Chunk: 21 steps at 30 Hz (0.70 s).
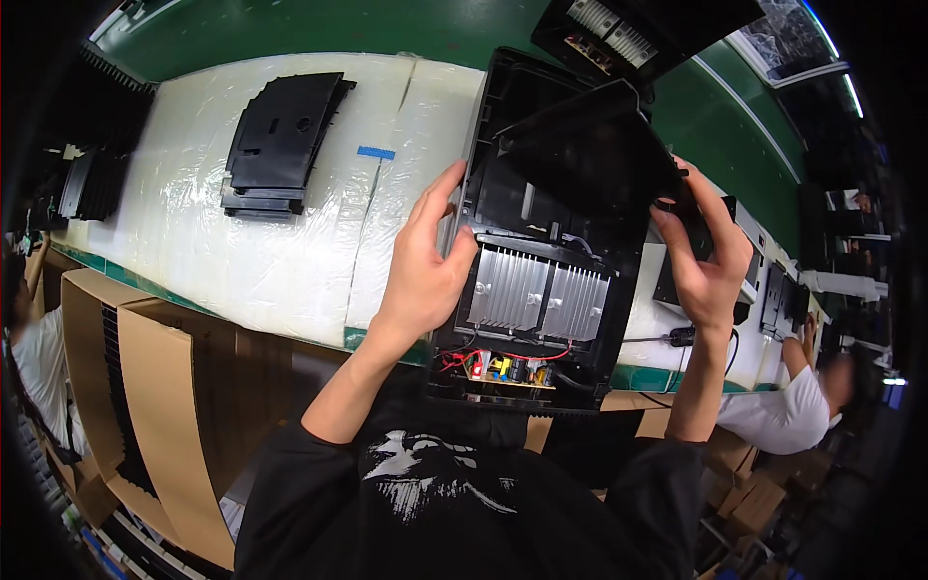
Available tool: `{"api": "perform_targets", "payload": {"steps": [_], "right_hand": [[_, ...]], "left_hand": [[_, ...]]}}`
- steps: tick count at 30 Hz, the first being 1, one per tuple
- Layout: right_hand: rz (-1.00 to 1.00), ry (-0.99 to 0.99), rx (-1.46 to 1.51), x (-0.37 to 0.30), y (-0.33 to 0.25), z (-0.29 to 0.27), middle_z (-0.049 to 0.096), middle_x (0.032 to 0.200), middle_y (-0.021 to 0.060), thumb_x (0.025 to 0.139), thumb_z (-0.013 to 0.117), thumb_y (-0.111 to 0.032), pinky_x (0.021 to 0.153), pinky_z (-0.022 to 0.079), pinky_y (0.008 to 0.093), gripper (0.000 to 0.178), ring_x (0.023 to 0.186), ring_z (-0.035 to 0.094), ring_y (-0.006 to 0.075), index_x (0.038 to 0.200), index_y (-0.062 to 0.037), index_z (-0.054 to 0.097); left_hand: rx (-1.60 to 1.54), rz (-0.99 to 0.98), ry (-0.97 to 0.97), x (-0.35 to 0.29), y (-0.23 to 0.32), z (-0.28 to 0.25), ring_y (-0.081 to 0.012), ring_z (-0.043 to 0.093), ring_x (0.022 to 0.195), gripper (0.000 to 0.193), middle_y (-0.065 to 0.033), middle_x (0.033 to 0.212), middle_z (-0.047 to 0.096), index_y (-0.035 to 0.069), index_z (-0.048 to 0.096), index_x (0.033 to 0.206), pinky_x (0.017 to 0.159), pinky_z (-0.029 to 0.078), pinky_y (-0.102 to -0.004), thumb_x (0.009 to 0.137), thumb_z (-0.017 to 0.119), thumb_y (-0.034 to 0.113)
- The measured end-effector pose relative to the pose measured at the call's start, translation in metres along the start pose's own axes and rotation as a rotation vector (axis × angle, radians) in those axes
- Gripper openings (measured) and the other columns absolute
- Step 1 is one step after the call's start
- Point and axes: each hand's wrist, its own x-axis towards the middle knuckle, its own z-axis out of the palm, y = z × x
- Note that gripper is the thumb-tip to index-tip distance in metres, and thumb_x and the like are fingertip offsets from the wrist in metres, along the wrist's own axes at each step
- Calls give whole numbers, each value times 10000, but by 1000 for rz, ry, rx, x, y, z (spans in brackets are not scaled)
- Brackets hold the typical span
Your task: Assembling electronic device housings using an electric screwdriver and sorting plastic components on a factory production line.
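Observation:
In front of me is a long open black housing with two silver finned heat sinks. At its near end, a small circuit board carries colourful parts and red wires. My left hand is curled at the left edge of the housing, thumb on the rim. My right hand pinches the right edge of a glossy black panel, which lies tilted over the far half of the housing. Part of the interior beneath the panel is hidden.
A black plastic cover and a blue strip lie on the film-covered white table. Another black unit stands beyond the housing. A screwdriver is at right. Cardboard boxes stand lower left; people work on both sides.

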Motion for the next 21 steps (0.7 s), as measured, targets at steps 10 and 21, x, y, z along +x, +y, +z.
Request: {"api": "perform_targets", "payload": {"steps": [10,21], "right_hand": [[-205,-97,-121,4,-4,10,542,623,81,622,629,108,457,370,267,492,472,486,189,1086,-56,625],[-211,-138,-165,6,-11,9,514,595,62,599,626,89,443,362,287,513,458,470,191,1080,-88,639]], "left_hand": [[-39,49,30,0,8,2,-286,439,1213,571,-149,1310,459,72,395,1334,990,348,-356,778,464,-33],[-51,41,43,-2,6,2,-287,461,1194,493,-151,1284,480,92,457,1260,956,383,-376,785,467,-40]]}}
